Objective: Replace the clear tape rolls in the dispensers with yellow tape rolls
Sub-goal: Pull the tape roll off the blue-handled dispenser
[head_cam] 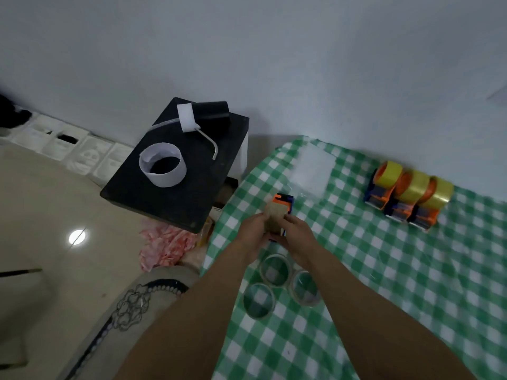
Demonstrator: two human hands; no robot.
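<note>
My left hand (253, 231) and my right hand (295, 235) both grip a blue and orange tape dispenser (284, 202) above the left part of the green checked table (384, 270). A brownish tape roll (274, 216) sits between my fingers in the dispenser. Three clear tape rolls (274, 270) (258, 300) (305, 287) lie flat on the cloth just below my hands. At the far right, three dispensers (406, 208) stand in a row, each carrying a yellow tape roll (413, 186).
A black box (175, 187) left of the table carries a white paper ring (162, 167) and a black and white pump with a metal spout (203, 116). Pink crumpled plastic (162, 245) lies on the floor. A clear plastic sheet (312, 165) lies at the table's back.
</note>
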